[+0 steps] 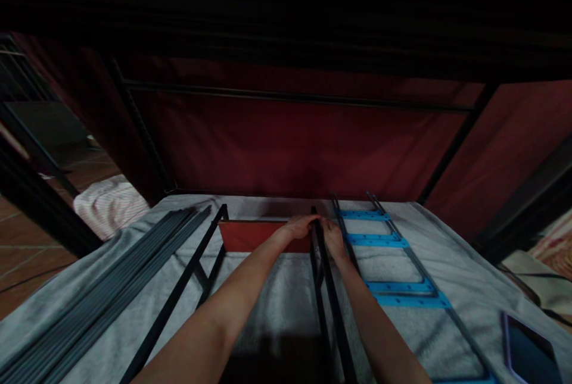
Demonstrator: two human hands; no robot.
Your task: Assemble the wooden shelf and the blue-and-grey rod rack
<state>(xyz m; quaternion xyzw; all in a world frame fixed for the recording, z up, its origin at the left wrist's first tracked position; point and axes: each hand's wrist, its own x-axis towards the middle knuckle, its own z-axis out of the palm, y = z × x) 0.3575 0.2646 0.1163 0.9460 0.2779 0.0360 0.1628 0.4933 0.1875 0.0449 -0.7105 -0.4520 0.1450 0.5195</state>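
Note:
My left hand point(300, 227) reaches across a reddish-orange board point(250, 236) to the far end of a black metal frame point(331, 289). Its fingers are closed at the frame's corner, where the board's right end meets it. From the outer side, my right hand point(331, 235) closes on the same corner, its fingertips close to those of the left. Any small part between the fingers is hidden. The board spans to a second black metal frame point(192, 277) on the left. Both frames stand on a grey cloth point(272, 289).
A bundle of grey tubes point(120, 277) lies at the left. To the right lie thin rods with blue brackets point(379, 240) and a phone point(531, 348). Dark red fabric point(304, 146) with a black bar point(295, 96) closes off the back. A striped cloth point(111, 205) sits beyond the left edge.

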